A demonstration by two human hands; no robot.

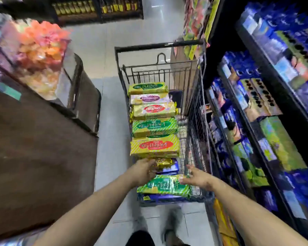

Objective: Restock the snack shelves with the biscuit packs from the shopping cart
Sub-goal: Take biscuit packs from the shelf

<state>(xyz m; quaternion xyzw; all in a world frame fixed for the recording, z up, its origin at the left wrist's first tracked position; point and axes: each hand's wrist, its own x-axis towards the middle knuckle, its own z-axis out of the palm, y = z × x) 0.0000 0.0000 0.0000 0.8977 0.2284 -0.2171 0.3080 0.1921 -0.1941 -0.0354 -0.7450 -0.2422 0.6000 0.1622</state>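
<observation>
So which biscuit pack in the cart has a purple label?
The pale pack second from the far end of the cart, between a green-labelled pack and a red-labelled one.

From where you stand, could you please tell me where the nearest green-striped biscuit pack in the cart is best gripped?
Probably by its two short ends, coming from above. The green-striped pack lies flat and crosswise on blue packs, so its underside is not free. The left hand and right hand are near either end; the cart wall crowds the right end.
</observation>
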